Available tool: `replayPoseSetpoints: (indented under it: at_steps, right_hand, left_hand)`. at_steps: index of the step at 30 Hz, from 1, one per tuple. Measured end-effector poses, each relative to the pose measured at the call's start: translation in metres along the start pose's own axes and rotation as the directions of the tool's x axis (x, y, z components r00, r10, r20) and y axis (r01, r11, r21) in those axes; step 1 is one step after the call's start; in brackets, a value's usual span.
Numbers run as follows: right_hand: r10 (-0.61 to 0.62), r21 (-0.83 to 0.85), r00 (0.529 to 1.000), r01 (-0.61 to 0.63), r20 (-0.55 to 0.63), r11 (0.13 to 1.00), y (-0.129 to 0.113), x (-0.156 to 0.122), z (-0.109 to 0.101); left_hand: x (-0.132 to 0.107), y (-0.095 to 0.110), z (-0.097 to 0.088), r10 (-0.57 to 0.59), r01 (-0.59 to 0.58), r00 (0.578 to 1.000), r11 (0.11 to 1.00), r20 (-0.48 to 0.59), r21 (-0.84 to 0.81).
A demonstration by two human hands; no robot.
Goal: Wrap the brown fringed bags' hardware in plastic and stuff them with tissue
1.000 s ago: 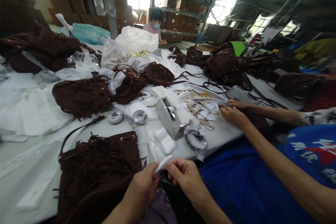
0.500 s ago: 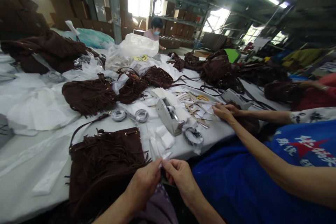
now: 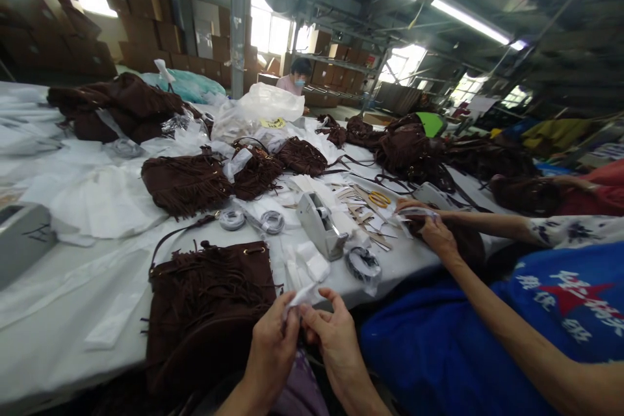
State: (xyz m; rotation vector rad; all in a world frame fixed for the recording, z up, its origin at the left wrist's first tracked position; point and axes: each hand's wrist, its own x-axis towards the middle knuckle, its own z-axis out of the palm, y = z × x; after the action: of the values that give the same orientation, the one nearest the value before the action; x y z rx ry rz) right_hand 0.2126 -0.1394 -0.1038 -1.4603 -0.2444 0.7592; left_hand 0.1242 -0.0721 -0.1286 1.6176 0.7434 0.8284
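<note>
My left hand (image 3: pixel 272 344) and my right hand (image 3: pixel 330 337) meet at the table's near edge, both pinched on a small white piece of paper or tissue (image 3: pixel 298 297) between their fingertips. Just left of them a dark brown fringed suede bag (image 3: pixel 209 302) lies flat on the white table cover (image 3: pixel 73 286), its strap trailing away to the left. A short way beyond the hands lie small white folded pieces (image 3: pixel 308 263), a grey tape dispenser (image 3: pixel 320 224) and a tape roll (image 3: pixel 363 263).
A co-worker in a blue shirt (image 3: pixel 536 312) sits at my right, their hands (image 3: pixel 433 229) on a dark bag near cardboard tags (image 3: pixel 363 205). More fringed bags (image 3: pixel 188 182), plastic bags (image 3: pixel 258 104) and white wrapping sheets (image 3: pixel 97 198) cover the table. Another person (image 3: pixel 295 77) sits far behind.
The view has tilted up and shifted right, so everything sits further right in frame. My hands stay together on the white piece, now crumpled. The co-worker's hands have drawn back toward the table's edge.
</note>
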Motion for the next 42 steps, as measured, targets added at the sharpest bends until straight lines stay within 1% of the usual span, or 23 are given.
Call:
replayPoseSetpoints:
  at_steps: [3,5,7,9,12,14,15,16,17,19,21,23,24,25,26,28,29,31,34,37,38,39,42]
  right_hand:
    - [-0.051,-0.094,0.999,0.051,0.011,0.994,0.000,-0.002,0.000]
    - [-0.048,-0.164,0.995,0.063,0.093,0.985,0.000,-0.003,-0.003]
    - [-0.029,-0.217,0.978,0.074,0.205,0.973,0.000,-0.004,-0.007]
    - [-0.035,-0.250,0.961,0.106,0.274,0.962,0.002,-0.005,-0.008]
    - [-0.098,-0.303,0.965,0.172,0.245,0.937,0.007,-0.009,-0.002]
    - [-0.139,-0.339,0.967,0.207,0.213,0.918,0.012,-0.017,0.004]
    - [-0.155,-0.352,0.964,0.226,0.217,0.908,0.016,-0.023,0.006]
    - [-0.168,-0.359,0.958,0.245,0.230,0.901,0.019,-0.029,0.007]
    - [-0.177,-0.362,0.954,0.259,0.243,0.896,0.022,-0.035,0.008]
    - [-0.184,-0.355,0.949,0.269,0.254,0.896,0.030,-0.047,0.007]
    - [-0.168,-0.326,0.947,0.256,0.274,0.910,0.039,-0.060,0.005]
    - [-0.148,-0.270,0.937,0.238,0.316,0.933,0.049,-0.076,0.005]
    - [-0.145,-0.243,0.934,0.231,0.328,0.942,0.053,-0.085,0.006]
    - [-0.141,-0.227,0.936,0.221,0.322,0.948,0.057,-0.094,0.008]
    - [-0.137,-0.225,0.947,0.206,0.290,0.952,0.059,-0.102,0.010]
    - [-0.122,-0.223,0.976,0.162,0.183,0.961,0.061,-0.114,0.015]
    - [-0.116,-0.194,0.986,0.138,0.119,0.971,0.061,-0.117,0.016]
    - [-0.109,-0.056,0.994,0.109,0.004,0.992,0.060,-0.114,0.014]
    - [-0.069,0.193,0.993,0.087,-0.098,0.977,0.059,-0.099,-0.004]
    - [0.051,0.323,0.982,0.011,-0.184,0.946,0.058,-0.095,-0.024]
    - [0.088,0.326,0.977,-0.020,-0.196,0.945,0.056,-0.097,-0.029]
    - [0.099,0.319,0.981,-0.042,-0.165,0.947,0.054,-0.100,-0.033]
    - [0.090,0.287,0.993,-0.108,0.075,0.952,0.046,-0.092,-0.037]
  left_hand:
    - [-0.002,0.013,-0.007,-0.159,0.170,0.984,0.974,0.080,-0.150]
    - [-0.004,0.022,-0.014,-0.224,0.256,0.964,0.927,0.144,-0.273]
    - [-0.005,0.030,-0.021,-0.266,0.327,0.941,0.869,0.208,-0.370]
    - [-0.004,0.035,-0.026,-0.299,0.396,0.914,0.804,0.274,-0.443]
    - [-0.001,0.036,-0.028,-0.336,0.452,0.891,0.704,0.304,-0.548]
    - [-0.005,0.029,-0.029,-0.406,0.515,0.854,0.573,0.324,-0.637]
    - [-0.011,0.024,-0.030,-0.460,0.568,0.811,0.475,0.361,-0.672]
    - [-0.018,0.018,-0.031,-0.511,0.634,0.748,0.361,0.424,-0.684]
    - [-0.027,0.012,-0.034,-0.551,0.700,0.673,0.259,0.493,-0.665]
    - [-0.047,-0.004,-0.043,-0.598,0.810,0.521,0.122,0.609,-0.573]
    - [-0.064,-0.019,-0.053,-0.589,0.896,0.393,0.073,0.706,-0.438]
    - [-0.079,-0.028,-0.062,-0.559,0.959,0.268,0.081,0.785,-0.270]
    - [-0.085,-0.029,-0.065,-0.559,0.974,0.223,0.092,0.798,-0.207]
    - [-0.090,-0.028,-0.067,-0.576,0.980,0.198,0.104,0.793,-0.169]
    - [-0.095,-0.025,-0.068,-0.602,0.979,0.203,0.118,0.772,-0.166]
    - [-0.103,-0.018,-0.071,-0.646,0.964,0.264,0.157,0.716,-0.214]
    - [-0.106,-0.015,-0.072,-0.652,0.955,0.297,0.188,0.697,-0.231]
    - [-0.109,-0.014,-0.077,-0.644,0.940,0.337,0.262,0.687,-0.216]
    - [-0.106,-0.022,-0.084,-0.612,0.907,0.393,0.383,0.686,-0.178]
    - [-0.107,-0.022,-0.085,-0.567,0.847,0.504,0.472,0.652,-0.245]
    - [-0.110,-0.018,-0.083,-0.557,0.824,0.546,0.494,0.626,-0.279]
    - [-0.114,-0.013,-0.078,-0.558,0.802,0.582,0.512,0.591,-0.307]
    - [-0.109,-0.001,-0.064,-0.519,0.738,0.672,0.520,0.527,-0.429]
